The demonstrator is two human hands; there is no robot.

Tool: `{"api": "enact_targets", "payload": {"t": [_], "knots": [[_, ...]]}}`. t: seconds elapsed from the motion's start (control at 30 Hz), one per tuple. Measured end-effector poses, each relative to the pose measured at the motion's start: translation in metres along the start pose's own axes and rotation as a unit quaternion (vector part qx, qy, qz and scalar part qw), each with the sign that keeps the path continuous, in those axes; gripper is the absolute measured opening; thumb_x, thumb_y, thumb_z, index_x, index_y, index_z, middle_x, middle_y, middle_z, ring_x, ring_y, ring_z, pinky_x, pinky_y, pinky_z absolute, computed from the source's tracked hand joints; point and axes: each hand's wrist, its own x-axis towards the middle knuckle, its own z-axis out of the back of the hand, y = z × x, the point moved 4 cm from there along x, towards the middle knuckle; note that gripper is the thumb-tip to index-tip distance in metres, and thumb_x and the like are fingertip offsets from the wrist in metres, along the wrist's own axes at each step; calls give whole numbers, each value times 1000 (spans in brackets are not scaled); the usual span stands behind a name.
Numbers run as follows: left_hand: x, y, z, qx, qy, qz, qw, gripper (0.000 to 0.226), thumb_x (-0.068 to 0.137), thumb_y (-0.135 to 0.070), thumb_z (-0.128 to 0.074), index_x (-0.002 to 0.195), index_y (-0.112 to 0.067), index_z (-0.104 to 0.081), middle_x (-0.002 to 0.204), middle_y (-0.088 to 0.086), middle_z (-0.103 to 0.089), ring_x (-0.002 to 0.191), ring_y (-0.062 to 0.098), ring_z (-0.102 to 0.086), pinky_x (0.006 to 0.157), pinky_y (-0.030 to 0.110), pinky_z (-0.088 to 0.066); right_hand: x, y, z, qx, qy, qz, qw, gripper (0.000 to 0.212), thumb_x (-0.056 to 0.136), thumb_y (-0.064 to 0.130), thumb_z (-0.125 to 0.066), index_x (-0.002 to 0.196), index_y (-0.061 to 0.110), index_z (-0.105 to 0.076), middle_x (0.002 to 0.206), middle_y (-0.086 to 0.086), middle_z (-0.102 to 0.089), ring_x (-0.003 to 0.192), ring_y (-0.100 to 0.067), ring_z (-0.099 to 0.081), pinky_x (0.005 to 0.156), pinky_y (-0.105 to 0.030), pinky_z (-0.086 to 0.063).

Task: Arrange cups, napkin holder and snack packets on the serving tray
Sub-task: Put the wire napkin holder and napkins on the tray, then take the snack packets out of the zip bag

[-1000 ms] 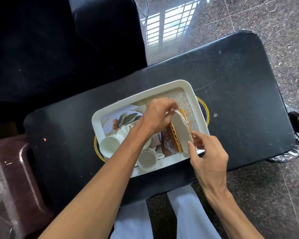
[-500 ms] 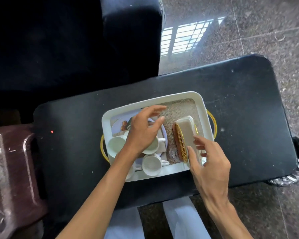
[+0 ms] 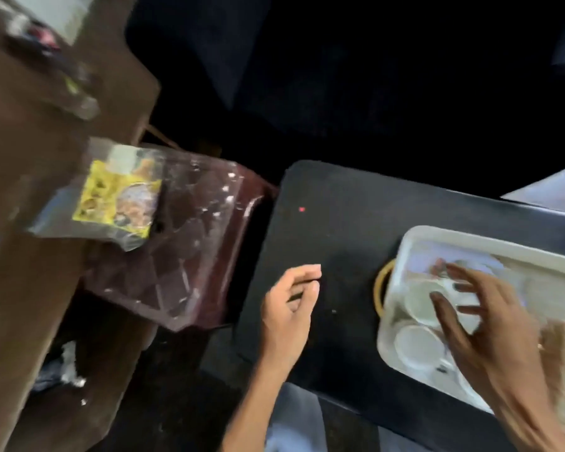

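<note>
White cups [image 3: 416,349] sit under the spread right hand [image 3: 496,340]; left hand [image 3: 287,318] loosely curled, both empty.

left hand [image 3: 287,311] loosely curled, holding nothing, right hand [image 3: 496,334] open-palmed, fingers spread, blurred

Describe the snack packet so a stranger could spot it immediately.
Left of the black table sits a maroon plastic-wrapped object, and left of that a brown surface. The snack packet lies at that surface's edge: clear plastic with a yellow label, unlike the blurred items farther up.
</note>
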Motion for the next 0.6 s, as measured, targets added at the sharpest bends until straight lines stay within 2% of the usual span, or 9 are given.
{"api": "enact_targets", "payload": {"t": [0.1,0.23,0.33,0.4,0.5,0.6], "knots": [[1,10,56,-15,-49,16,999,30,96,-4,-62,103,-31,-74,104,-16,-76,96,5,-72,76,15,-54,15,45,-38,-1,32,30,999,41,82,12,-71,122,9,-62,107,-6,-59,88,-26,-63,76,-36,-52],[9,15,123,-26,-87,27,995,28,97,-5,-62,105,-29,-74,105,-15,-76,98,8,-72,79,18,-56,29,99,-90,-19,70,62,995,45,80,5,-75,123,5,-62,112,-15,-61,90,-31,-65,75,-35,-51],[20,13,170,-25,-113,10,993,26,98,-5,-61,108,-26,-73,106,-14,-75,98,6,-71,82,17,-56,35,139,-128,-23,95,97,990,46,82,9,-74,126,5,-60,116,-14,-59,96,-30,-64,79,-40,-55],[31,14,204,-31,-164,2,986,25,98,-5,-62,110,-24,-71,108,-12,-75,98,4,-71,81,18,-56,36,162,-152,-18,113,107,988,47,84,14,-73,128,7,-58,119,-11,-58,98,-26,-62,80,-36,-55],[54,22,261,-97,-280,34,954,26,98,-7,-63,120,-20,-67,116,-3,-73,104,8,-70,84,29,-59,35,193,-185,-9,138,117,983,49,86,20,-70,132,10,-55,124,-8,-55,105,-23,-60,81,-34,-55],[86,38,318,-217,-385,105,891,35,100,-13,-62,134,-17,-56,128,7,-66,113,21,-67,88,36,-59,33,223,-213,-3,165,124,978,50,88,25,-68,135,13,-52,129,-5,-53,115,-24,-57,89,-42,-55]]}}
